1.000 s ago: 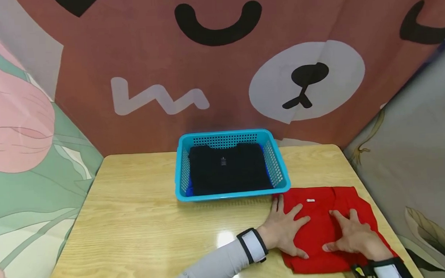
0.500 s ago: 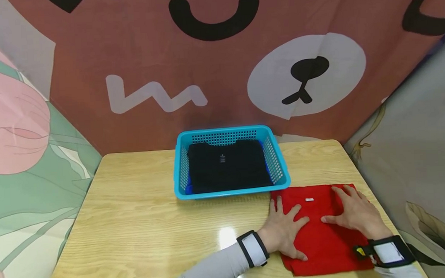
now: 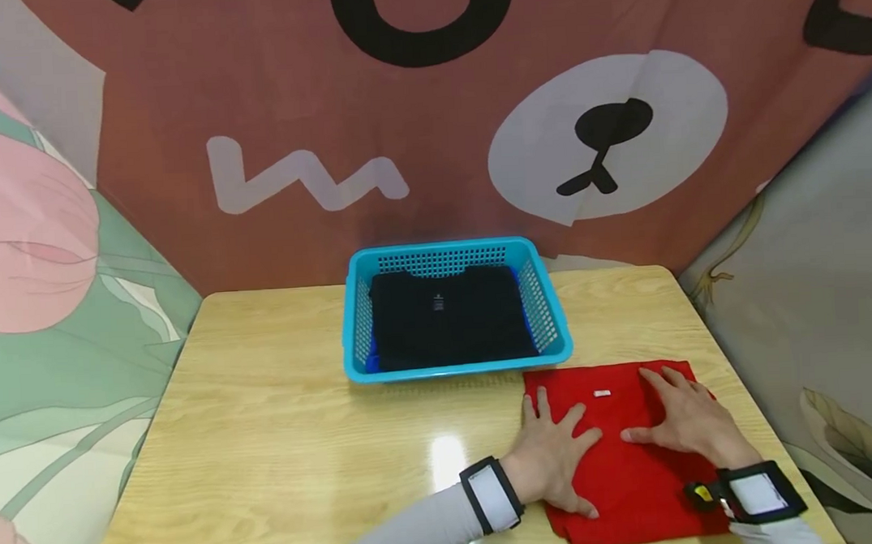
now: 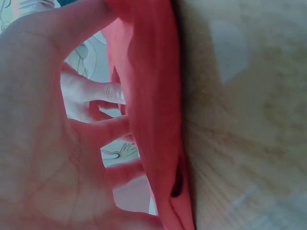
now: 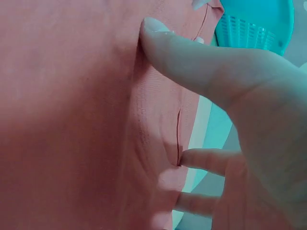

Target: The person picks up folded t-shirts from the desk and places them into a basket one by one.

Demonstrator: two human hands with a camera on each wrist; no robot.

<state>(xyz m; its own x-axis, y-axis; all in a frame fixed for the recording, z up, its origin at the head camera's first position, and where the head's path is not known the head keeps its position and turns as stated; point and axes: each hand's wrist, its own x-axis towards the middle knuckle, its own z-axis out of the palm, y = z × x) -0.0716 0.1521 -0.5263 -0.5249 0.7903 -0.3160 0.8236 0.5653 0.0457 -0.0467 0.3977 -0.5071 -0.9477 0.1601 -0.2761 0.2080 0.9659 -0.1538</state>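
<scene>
A folded red shirt point(image 3: 621, 491) with a small white label near its far edge lies flat at the table's right side. On its left part rests my left hand point(image 3: 550, 460), fingers spread and straight. My right hand point(image 3: 694, 423) touches the far right part, fingertips close to the top edge and thumb pointing left. In the left wrist view, the shirt's layered edge point(image 4: 156, 96) runs under the fingertips. The right wrist view has the thumb point(image 5: 192, 62) lying on the red cloth point(image 5: 62, 96). The right hand and wrist cover part of the shirt's right edge.
Just behind the shirt's left corner stands a blue plastic basket point(image 3: 458, 372). In it lies a folded black shirt point(image 3: 446, 324), with some blue cloth showing at its sides. Fabric hangings with printed patterns enclose the wooden table point(image 3: 268, 442) at the back and sides.
My right hand has moved from the shirt's middle right up to its far right part. The shirt's right side looks narrower. My left hand stays on the left part.
</scene>
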